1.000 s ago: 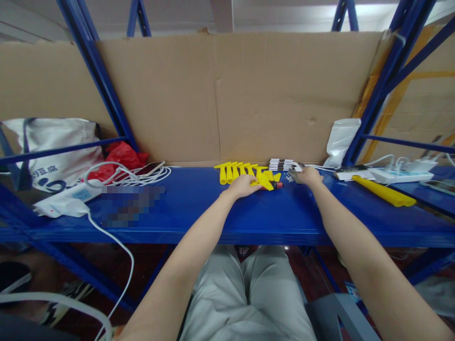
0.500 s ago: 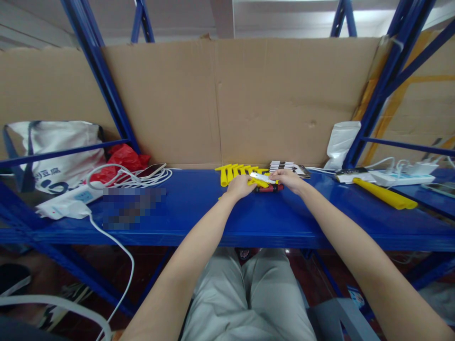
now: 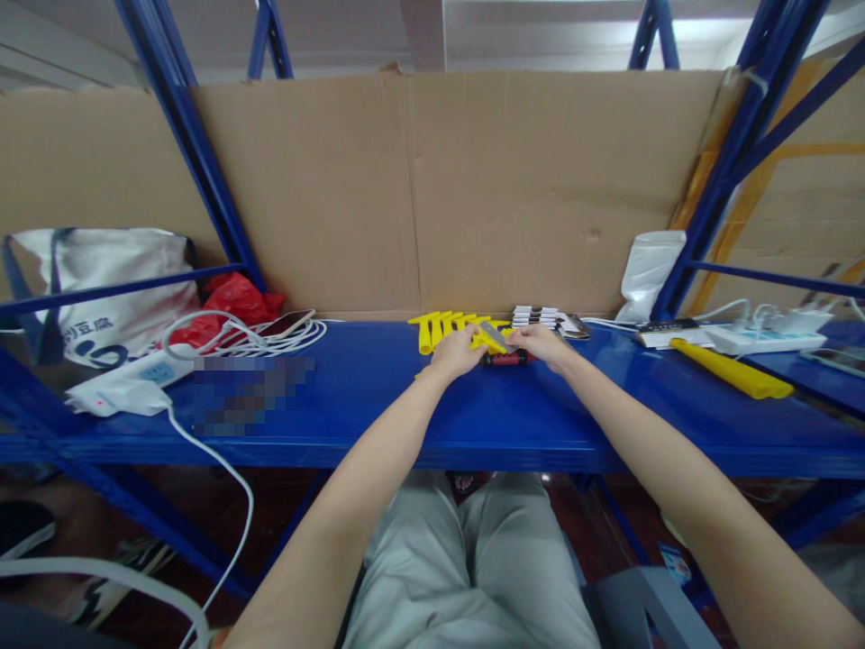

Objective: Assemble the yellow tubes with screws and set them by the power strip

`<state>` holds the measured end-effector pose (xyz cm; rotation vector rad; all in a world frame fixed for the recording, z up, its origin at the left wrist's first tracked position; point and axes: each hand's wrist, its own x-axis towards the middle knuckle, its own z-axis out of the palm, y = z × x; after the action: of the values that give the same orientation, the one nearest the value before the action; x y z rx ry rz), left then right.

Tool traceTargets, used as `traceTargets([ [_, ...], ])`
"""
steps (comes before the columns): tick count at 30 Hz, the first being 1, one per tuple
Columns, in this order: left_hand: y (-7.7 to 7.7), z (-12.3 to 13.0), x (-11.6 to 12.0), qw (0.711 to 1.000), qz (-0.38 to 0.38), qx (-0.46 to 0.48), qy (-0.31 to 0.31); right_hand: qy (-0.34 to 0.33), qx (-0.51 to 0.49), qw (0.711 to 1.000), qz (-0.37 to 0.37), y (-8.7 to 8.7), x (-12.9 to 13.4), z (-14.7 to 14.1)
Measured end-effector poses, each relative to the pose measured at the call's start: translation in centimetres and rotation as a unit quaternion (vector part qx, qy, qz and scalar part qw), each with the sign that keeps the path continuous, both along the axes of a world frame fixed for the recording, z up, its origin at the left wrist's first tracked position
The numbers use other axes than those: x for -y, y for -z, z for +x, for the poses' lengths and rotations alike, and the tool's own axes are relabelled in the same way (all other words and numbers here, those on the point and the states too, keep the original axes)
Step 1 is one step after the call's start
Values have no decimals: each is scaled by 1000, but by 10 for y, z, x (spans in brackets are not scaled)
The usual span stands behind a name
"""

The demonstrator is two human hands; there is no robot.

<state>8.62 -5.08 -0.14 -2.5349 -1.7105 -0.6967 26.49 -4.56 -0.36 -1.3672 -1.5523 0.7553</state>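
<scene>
My left hand [image 3: 457, 352] is closed on a yellow plastic piece [image 3: 480, 342] at the back middle of the blue shelf. Against that piece lies a flat grey plate [image 3: 498, 339], tilted, its far end between the fingertips of my right hand [image 3: 544, 345]. Just below both hands rests a red cylinder with black ends [image 3: 506, 359], partly hidden. Several yellow T-shaped tools with tube-like handles [image 3: 436, 328] lie in a row behind my left hand. Behind my right hand sits a stack of white packs with black bands [image 3: 533, 315].
The blue shelf [image 3: 378, 406] has a cardboard wall [image 3: 324, 198] behind it. On the left are a cloth bag [image 3: 135, 279], a red plastic bag [image 3: 240, 297] and coiled white cable [image 3: 290, 338]. Long yellow tubes [image 3: 730, 370] and a power strip [image 3: 763, 339] lie right.
The flat plate has turned between my hands, from lying level and looking white to slanting and looking grey. My right hand has shifted slightly left.
</scene>
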Motion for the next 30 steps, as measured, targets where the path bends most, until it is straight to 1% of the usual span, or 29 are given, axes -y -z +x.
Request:
traceTargets([
  [2,-1,-1,2,1000,4,-13,19,6,-1,1000,7,2,-2,0],
  [6,1,-3,3,996,28,-39,74,-13,-22,1000,-4,4,-4,2],
  [8,2,-3,2,994,34,-55,89,-16,-26,1000,-8,4,-5,3],
  [12,4,-3,1,992,35,-83,84,-10,-21,1000,-10,4,-6,4],
  [16,4,-2,3,992,37,-95,81,-18,-29,999,-16,4,-7,4],
  [21,3,-1,5,992,38,-89,80,-44,-31,998,-24,3,-5,3],
  [30,4,1,6,992,37,-82,90,-58,-27,998,-26,4,-3,3],
])
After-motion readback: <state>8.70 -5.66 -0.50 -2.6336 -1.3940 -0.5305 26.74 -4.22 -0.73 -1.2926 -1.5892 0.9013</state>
